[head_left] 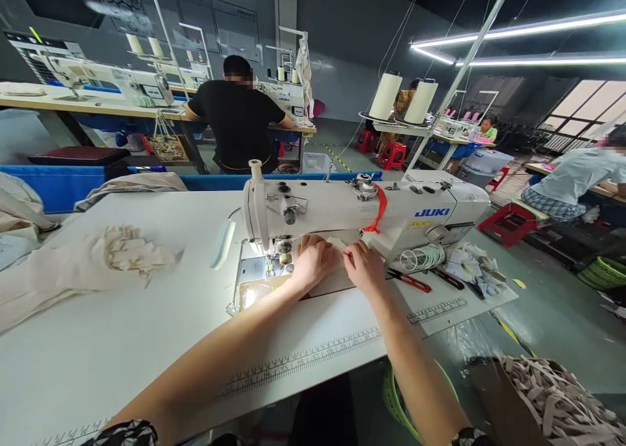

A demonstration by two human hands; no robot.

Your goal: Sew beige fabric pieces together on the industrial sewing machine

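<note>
Under the arm of a white JUKI sewing machine [323, 205], both of my hands are at a small piece of cream cloth [337, 245]. My left hand [313, 261] is just right of the needle area, fingers bent and closed on the cloth's left side. Close by on the right, my right hand [362, 267] pinches the cloth's other edge between thumb and fingertips. My fingers hide much of the cloth. To the left of the hands lies the metal needle plate [253, 268]. A red strip [379, 208] hangs from the machine above my right hand.
Red-handled snips [413, 281], a coil of pale cord [429, 257] and fabric scraps [472, 263] lie on the right. Gathered cream fabric [112, 253] rests at left. A printed ruler [303, 362] follows the table's front edge. A person in black [239, 117] sits beyond.
</note>
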